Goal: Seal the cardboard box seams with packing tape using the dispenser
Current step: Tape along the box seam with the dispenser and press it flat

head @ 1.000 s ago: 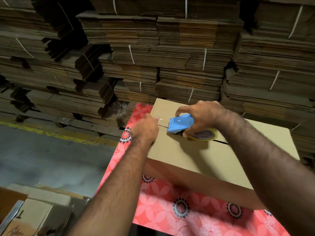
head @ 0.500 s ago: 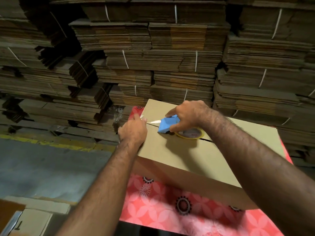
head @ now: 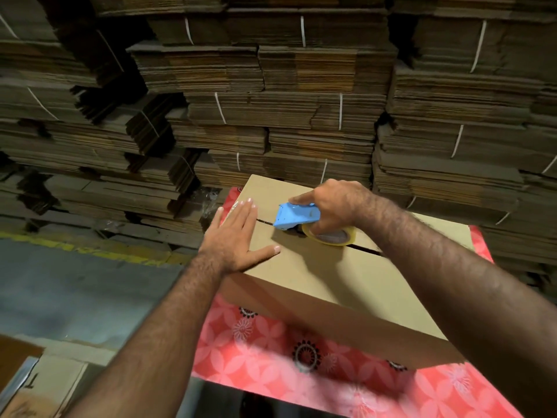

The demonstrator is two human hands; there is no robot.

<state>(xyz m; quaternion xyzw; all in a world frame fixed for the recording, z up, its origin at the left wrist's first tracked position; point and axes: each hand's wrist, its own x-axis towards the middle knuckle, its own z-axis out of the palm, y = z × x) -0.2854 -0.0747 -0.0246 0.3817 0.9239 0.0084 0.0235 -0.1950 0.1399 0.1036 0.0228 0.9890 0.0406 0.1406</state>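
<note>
A closed brown cardboard box (head: 337,285) stands on a table with a red flowered cloth (head: 271,351). Its centre seam (head: 364,248) runs across the top from left to right. My right hand (head: 331,203) grips a blue tape dispenser (head: 297,217) with a yellowish tape roll (head: 330,236), set on the seam near the box's left end. My left hand (head: 238,233) lies flat with straight fingers on the box top at its left edge, over the seam end, left of the dispenser.
Tall stacks of bundled flat cardboard (head: 271,101) fill the background right behind the box. Grey floor with a yellow line (head: 90,251) lies to the left. More cardboard pieces (head: 36,384) sit at the lower left.
My left hand has gone from curled over the box's left edge to lying flat on the top. The dispenser has shifted a little to the right along the seam.
</note>
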